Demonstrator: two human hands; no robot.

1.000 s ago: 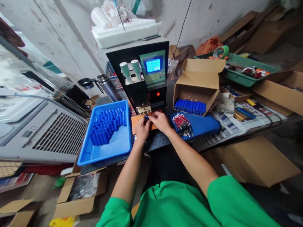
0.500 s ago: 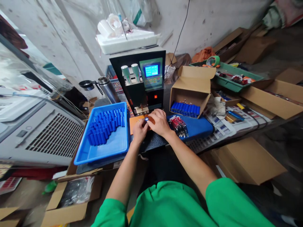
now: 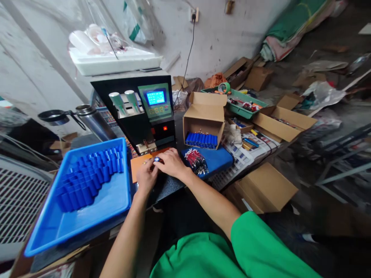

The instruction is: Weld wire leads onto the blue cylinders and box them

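Pinching a small blue battery [image 3: 157, 159] between them, the left hand [image 3: 146, 177] and right hand [image 3: 171, 163] meet over the orange board [image 3: 136, 170], just in front of the black machine [image 3: 136, 112]; both sets of fingers are closed on the battery, most of which they hide. The machine's lit blue screen [image 3: 155, 97] carries writing too small to read. To the left a blue tray [image 3: 95, 210] of batteries runs out to the bench's near edge. To the right, a bundle of red wires [image 3: 197, 161] lies on a blue pad [image 3: 218, 158], before an open cardboard box [image 3: 204, 116]. The bench beyond is crowded and blurred.
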